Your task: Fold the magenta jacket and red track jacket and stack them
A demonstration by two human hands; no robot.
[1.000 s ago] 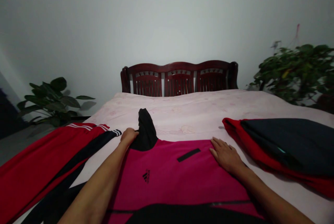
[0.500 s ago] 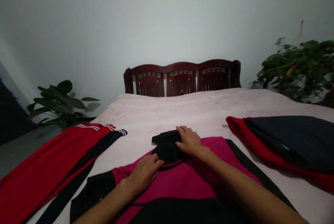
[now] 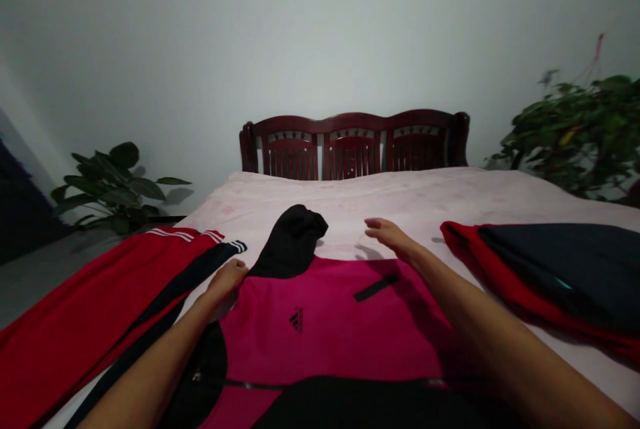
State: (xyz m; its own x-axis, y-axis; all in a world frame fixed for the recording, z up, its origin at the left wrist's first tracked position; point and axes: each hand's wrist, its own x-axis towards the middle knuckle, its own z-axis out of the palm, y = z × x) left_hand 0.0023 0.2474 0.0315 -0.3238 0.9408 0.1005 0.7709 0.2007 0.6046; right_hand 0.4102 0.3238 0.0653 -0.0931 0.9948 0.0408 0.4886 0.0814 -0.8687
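Filling the background, a plain white wall (image 3: 320,29) stood behind a wide bed covered by a pale pink cloth sheet (image 3: 395,197), which bore all the clothes. Beyond its far edge rose a dark red-brown slatted wooden headboard (image 3: 353,125). A bushy green plant (image 3: 575,132) grew at the right and a broad-leaved green plant (image 3: 113,179) at the left, whatever held their roots too dark or hidden to make out. Nearest lay the magenta-and-black fabric top (image 3: 320,342), laid out on the bed, between long red and navy garments with white-striped ends (image 3: 95,302) and a folded red-and-navy cloth pile (image 3: 545,276). Its black neck piece (image 3: 290,242) bent rightward. The left hand (image 3: 229,278) touched the top's left shoulder edge, fingers curled; whether they gripped cloth I could not tell. The right hand (image 3: 393,236), fingers extended and holding nothing, hovered beyond its upper edge. Smaller were a black chest strip (image 3: 376,288) and a black printed logo (image 3: 296,321).
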